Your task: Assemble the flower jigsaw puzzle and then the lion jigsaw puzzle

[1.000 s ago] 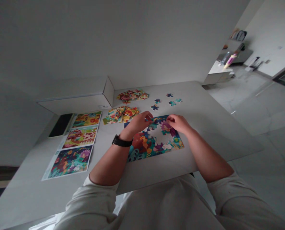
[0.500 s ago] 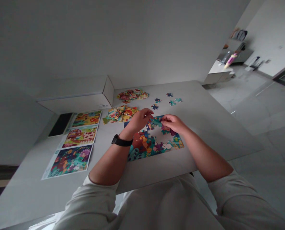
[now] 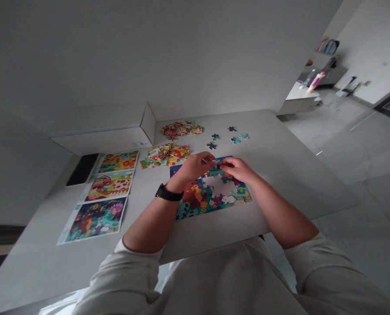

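Observation:
A part-built colourful jigsaw lies on the grey table in front of me, with a white gap in its middle. My left hand, with a black watch on the wrist, and my right hand meet over the jigsaw's far edge. Both have their fingers pinched together on a small teal puzzle piece held between them, just above the puzzle.
Two heaps of loose pieces lie beyond the jigsaw, with several single pieces to the right. A sheet of three reference pictures and a black phone lie at the left. A white box stands at the back.
My right hand has slid left toward my left hand, and both now pinch close together over the puzzle's far edge. The puzzle's middle gap shows more.

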Motion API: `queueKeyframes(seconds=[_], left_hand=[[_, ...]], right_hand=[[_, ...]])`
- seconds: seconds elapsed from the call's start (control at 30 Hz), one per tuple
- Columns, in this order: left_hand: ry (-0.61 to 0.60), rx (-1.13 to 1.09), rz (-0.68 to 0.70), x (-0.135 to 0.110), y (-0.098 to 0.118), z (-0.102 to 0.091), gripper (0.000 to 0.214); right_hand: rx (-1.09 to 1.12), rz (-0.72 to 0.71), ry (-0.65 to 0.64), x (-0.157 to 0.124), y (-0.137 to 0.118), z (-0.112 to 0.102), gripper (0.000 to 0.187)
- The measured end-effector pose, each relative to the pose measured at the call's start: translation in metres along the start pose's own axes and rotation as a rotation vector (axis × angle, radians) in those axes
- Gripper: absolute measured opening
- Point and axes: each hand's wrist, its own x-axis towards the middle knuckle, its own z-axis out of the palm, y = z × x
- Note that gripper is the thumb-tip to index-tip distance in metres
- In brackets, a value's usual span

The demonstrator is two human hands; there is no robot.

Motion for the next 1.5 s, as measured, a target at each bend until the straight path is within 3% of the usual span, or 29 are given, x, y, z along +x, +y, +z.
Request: queueKeyframes(seconds=[0.23, 0.37, 0.57, 0.9, 1.17, 1.33, 1.5], left_hand=[[-0.11, 0.037, -0.028, 0.001, -0.005, 0.006, 0.019], [-0.107, 0.039, -0.06, 0.002, -0.01, 0.007, 0.018], [-0.1, 0.05, -0.089, 0.002, -0.013, 0.008, 0.017], [-0.095, 0.124, -0.069, 0.0, -0.003, 0.006, 0.019], [-0.139, 0.142, -0.071, 0.001, -0.001, 0.003, 0.029], [-0.136, 0.125, -0.072, 0.002, -0.004, 0.004, 0.04], [-0.111, 0.105, -0.054, 0.002, -0.003, 0.006, 0.039]], right_hand=[[-0.039, -0.015, -0.023, 0.001, 0.001, 0.0, 0.043], [-0.005, -0.024, -0.002, 0.001, 0.002, -0.003, 0.038], [0.048, 0.044, -0.085, 0.003, 0.007, -0.004, 0.032], [0.001, 0.018, -0.134, 0.002, 0.01, -0.005, 0.025], [-0.22, 0.0, 0.075, 0.004, 0.009, -0.014, 0.018], [-0.047, 0.01, -0.064, 0.002, 0.008, -0.009, 0.026], [0.025, -0.004, -0.104, 0.001, 0.005, -0.004, 0.035]])
